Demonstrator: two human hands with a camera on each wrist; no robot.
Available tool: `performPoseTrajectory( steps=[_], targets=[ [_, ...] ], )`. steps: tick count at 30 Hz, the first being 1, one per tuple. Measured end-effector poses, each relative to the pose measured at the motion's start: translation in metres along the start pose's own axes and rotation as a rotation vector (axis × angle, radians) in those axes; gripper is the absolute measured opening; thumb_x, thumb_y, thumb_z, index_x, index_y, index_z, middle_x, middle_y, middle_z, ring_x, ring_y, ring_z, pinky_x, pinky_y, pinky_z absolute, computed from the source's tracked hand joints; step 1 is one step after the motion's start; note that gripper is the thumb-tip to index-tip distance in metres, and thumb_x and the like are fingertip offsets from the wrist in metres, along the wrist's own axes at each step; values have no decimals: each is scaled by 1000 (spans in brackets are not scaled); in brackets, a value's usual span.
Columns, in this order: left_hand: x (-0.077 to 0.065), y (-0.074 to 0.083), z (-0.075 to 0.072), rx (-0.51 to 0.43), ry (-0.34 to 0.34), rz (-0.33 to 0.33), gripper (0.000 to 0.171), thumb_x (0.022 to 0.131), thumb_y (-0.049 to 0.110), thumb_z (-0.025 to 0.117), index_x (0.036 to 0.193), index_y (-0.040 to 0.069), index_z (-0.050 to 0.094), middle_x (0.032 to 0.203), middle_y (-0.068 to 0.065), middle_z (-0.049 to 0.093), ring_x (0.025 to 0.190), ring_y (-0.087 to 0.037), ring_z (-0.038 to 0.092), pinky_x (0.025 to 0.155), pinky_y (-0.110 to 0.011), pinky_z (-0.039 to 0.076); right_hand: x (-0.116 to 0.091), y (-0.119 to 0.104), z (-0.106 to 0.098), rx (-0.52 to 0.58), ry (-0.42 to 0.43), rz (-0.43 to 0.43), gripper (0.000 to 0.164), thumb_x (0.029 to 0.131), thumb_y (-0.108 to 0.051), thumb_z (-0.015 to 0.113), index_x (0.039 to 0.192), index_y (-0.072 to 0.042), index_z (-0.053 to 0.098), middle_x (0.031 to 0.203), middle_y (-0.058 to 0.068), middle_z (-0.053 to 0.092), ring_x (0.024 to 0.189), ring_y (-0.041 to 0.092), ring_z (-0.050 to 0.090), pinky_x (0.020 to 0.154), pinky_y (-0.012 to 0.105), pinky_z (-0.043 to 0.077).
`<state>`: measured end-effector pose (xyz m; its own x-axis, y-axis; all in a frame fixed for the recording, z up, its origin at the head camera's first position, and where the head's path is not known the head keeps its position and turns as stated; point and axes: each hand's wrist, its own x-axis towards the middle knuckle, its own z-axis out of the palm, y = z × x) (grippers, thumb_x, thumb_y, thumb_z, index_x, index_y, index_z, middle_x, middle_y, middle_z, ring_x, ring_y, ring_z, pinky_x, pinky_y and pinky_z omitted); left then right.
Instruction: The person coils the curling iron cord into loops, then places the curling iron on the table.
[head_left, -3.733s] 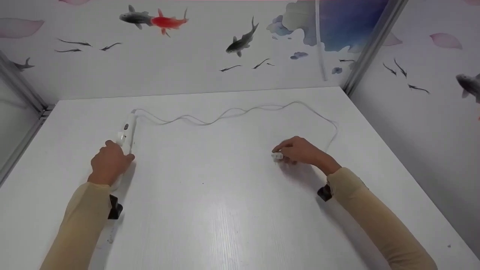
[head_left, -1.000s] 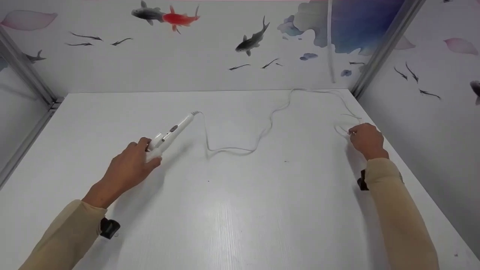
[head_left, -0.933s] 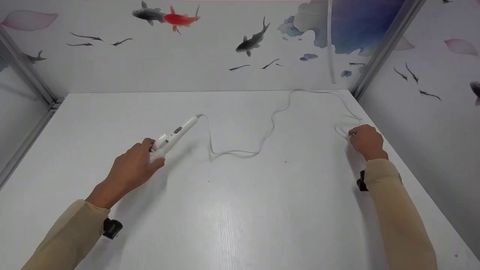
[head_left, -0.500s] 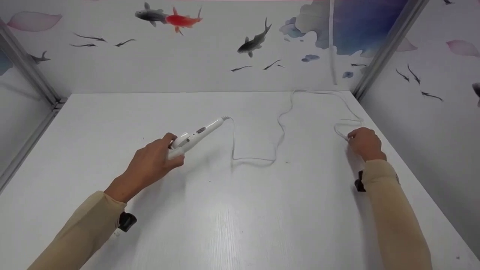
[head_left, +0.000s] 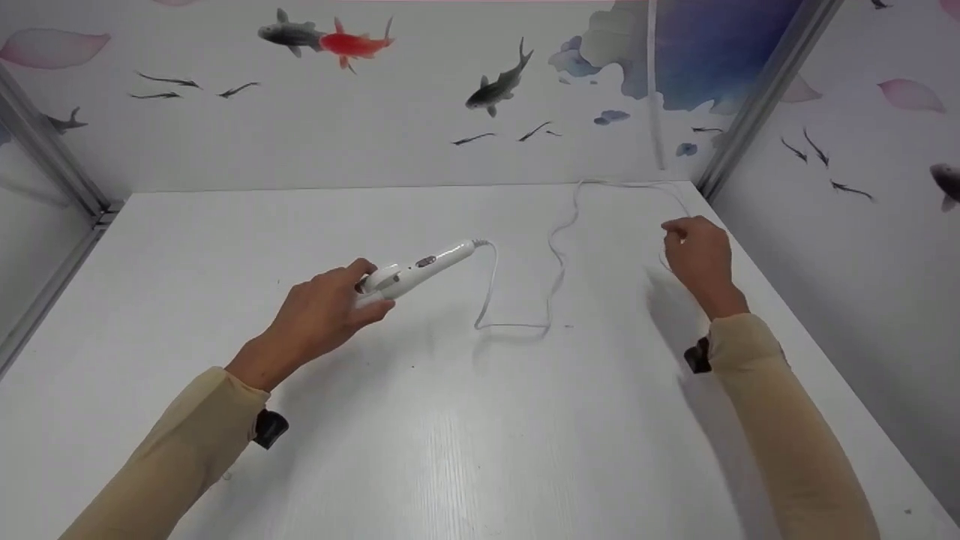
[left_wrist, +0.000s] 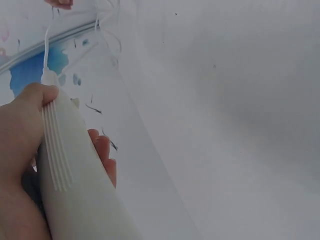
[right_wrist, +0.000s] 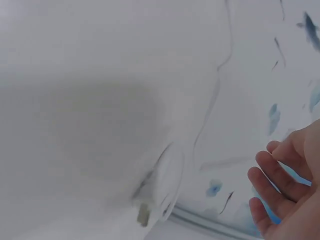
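Observation:
My left hand (head_left: 319, 311) holds a white hair curling iron (head_left: 431, 266) around its front part, above the table. Its switch and cord end point up and right, away from the hand. The left wrist view shows the thumb on one side of the ridged white body (left_wrist: 75, 165), fingertips on the other. A thin white cord (head_left: 555, 255) runs from its end toward the far right. My right hand (head_left: 701, 255) hovers near the right edge, fingers loosely bent, holding nothing. Below it, in the right wrist view, the plug (right_wrist: 144, 214) lies on the table beside some cord.
The white table (head_left: 480, 420) spans the view. A wall (head_left: 360, 135) printed with fish stands at its back, another wall (head_left: 862, 225) along its right side. Metal posts (head_left: 772, 90) mark the corners. The cord reaches the table's back edge.
My left hand has carried the curling iron rightward, turning it. My right hand took the plug to the right, let it go, and has risen away over the last half second.

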<state>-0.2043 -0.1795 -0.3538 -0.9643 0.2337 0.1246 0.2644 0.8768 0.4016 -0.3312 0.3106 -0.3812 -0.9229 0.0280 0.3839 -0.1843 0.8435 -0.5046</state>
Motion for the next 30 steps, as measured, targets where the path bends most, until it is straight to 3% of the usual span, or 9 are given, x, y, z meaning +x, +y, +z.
performPoseTrajectory(
  steps=[3,7,11,14,20,25,30],
  targets=[
    [4,4,3,8,2,8,44,96,34,65,130,8,55,109,-15,70,88,-27,63,74,-44,52,-1,-24,6,98,-26,-48,29,100,-7,48,116,3,71,112,25,69,103,38,62,86,47,46],
    [10,9,7,35,28,12,43,96,34,64,129,8,55,107,-15,69,88,-28,64,75,-45,53,-5,-59,12,163,-273,-94,29,102,-15,53,123,-4,69,122,19,69,113,33,62,92,46,48],
    [13,14,14,41,64,16,42,96,35,61,126,6,55,103,-15,70,83,-28,64,71,-44,53,-17,-91,18,224,-533,-217,30,103,-21,56,130,-12,67,124,10,70,117,27,63,98,47,49],
    [14,18,22,36,82,30,41,95,36,60,123,5,56,98,-15,69,78,-26,63,67,-42,53,-31,-110,23,288,-644,-325,30,102,-24,58,129,-15,68,120,5,73,115,24,65,100,46,49],
    [14,24,32,54,96,56,41,94,38,58,118,4,56,92,-13,69,71,-24,61,63,-40,52,-47,-133,37,433,-816,-398,25,101,-28,60,119,-16,73,129,3,70,123,18,63,103,44,47],
    [15,28,40,122,102,90,44,95,40,56,119,3,56,91,-14,69,67,-23,60,61,-39,54,-55,-138,48,669,-893,-342,27,101,-21,60,117,-3,72,132,13,67,127,19,62,104,36,50],
    [15,31,47,228,117,135,45,98,45,57,115,3,55,82,-13,65,56,-20,52,51,-33,48,-66,-153,58,880,-769,-186,32,101,-21,60,120,3,68,116,7,73,111,19,68,94,33,54]
  ],
)
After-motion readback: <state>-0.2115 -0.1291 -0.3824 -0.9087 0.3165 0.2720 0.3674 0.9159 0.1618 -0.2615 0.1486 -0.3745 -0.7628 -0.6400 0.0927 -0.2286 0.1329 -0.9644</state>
